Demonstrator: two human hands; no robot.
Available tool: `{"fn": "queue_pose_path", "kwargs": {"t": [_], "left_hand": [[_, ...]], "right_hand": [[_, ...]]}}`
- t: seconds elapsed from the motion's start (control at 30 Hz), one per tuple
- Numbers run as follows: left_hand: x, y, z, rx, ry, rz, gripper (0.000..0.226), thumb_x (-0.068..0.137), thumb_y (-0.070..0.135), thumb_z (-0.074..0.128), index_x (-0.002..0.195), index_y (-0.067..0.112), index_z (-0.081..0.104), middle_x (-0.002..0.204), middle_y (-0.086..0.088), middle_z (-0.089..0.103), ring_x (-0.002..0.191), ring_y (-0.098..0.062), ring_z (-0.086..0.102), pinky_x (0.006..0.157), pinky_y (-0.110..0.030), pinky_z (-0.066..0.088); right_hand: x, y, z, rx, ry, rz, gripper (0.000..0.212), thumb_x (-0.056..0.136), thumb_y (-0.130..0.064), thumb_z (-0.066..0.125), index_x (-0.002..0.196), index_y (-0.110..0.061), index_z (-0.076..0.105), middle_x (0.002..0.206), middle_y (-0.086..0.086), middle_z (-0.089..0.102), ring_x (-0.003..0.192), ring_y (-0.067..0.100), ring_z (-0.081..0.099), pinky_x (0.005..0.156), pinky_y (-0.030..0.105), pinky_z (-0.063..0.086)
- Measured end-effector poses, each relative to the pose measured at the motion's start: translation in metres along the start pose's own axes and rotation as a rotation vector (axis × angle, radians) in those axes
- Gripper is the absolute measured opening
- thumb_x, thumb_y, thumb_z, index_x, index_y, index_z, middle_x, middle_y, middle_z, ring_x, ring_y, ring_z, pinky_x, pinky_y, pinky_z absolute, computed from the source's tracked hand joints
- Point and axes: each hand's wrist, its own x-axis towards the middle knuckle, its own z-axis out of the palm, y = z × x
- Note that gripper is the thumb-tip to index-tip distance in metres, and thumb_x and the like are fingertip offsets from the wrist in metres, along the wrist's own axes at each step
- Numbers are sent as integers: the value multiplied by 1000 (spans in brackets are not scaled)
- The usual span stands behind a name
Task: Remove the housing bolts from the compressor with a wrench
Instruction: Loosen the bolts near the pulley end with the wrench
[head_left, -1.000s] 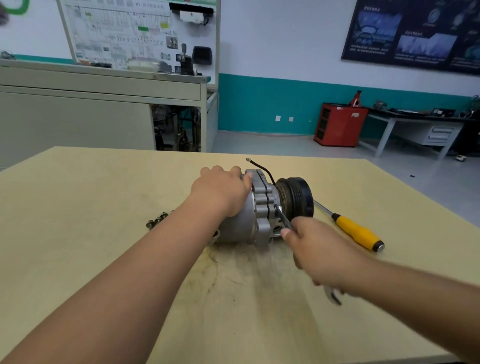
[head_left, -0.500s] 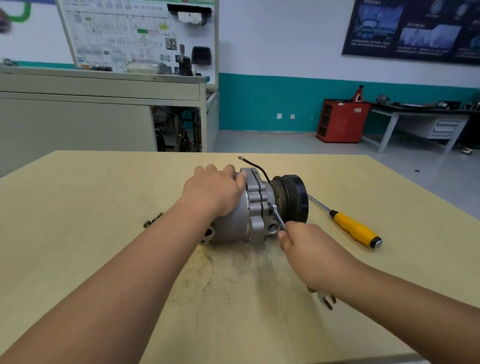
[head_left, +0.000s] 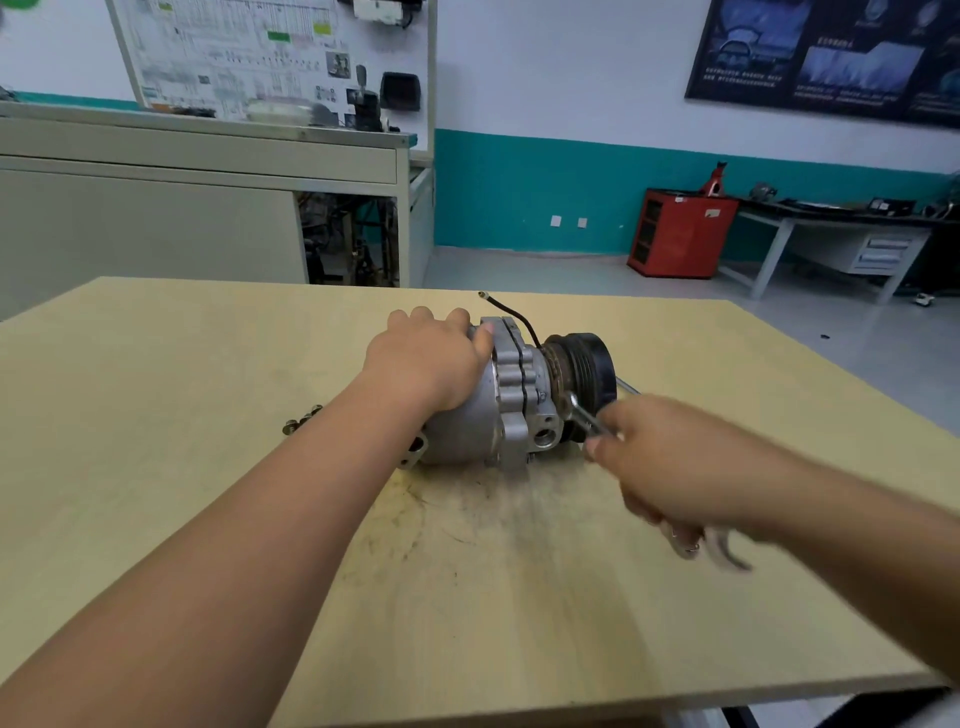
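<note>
A silver compressor with a black pulley lies on its side in the middle of the wooden table. My left hand presses down on top of its housing. My right hand grips a metal wrench, whose head sits at a bolt on the housing's front flange beside the pulley. The wrench's other end sticks out blurred below my fist. A few removed bolts lie on the table to the left of the compressor.
A screwdriver shaft shows behind my right hand; its handle is hidden. A black wire rises from the compressor. The table's front edge is near. A grey cabinet and red box stand beyond.
My right hand has swung the wrench handle to the right and a little up, now covering the screwdriver's yellow handle. My left hand stays on the housing.
</note>
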Motion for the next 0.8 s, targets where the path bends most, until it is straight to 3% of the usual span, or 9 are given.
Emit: {"fn": "queue_pose_path", "kwargs": {"t": [0.07,0.2,0.43,0.8], "left_hand": [[0,0,-1,6,-4,-1,51,100,46,15,135,17,38,128,-20,45,119,-37,37,92,-44,36],[-1,1,-1,1,-8,3,51,100,46,15,135,18,38,129,-20,44,120,-37,36,92,-44,36],[-2,0,0,-1,-1,17,51,100,46,16,136,18,38,129,-18,44,121,-34,36,90,-44,37],[-3,-2,2,-11,34,45,50,100,46,18,134,17,40,129,-18,45,120,-33,36,87,-41,36]], "right_hand": [[2,-8,-28,-55,-73,-43,25,100,-23,39,96,-6,57,38,-3,53,24,9,41,33,12,29],[13,-33,-61,-219,-253,-21,32,100,-30,43,99,-5,63,39,-4,52,27,7,40,38,17,33],[37,-54,-66,-275,-449,90,30,100,-25,42,92,-5,64,41,0,49,29,8,38,35,16,28],[45,-62,-71,-297,-536,191,33,101,-18,36,97,1,63,39,2,45,26,9,34,31,14,27]]}}
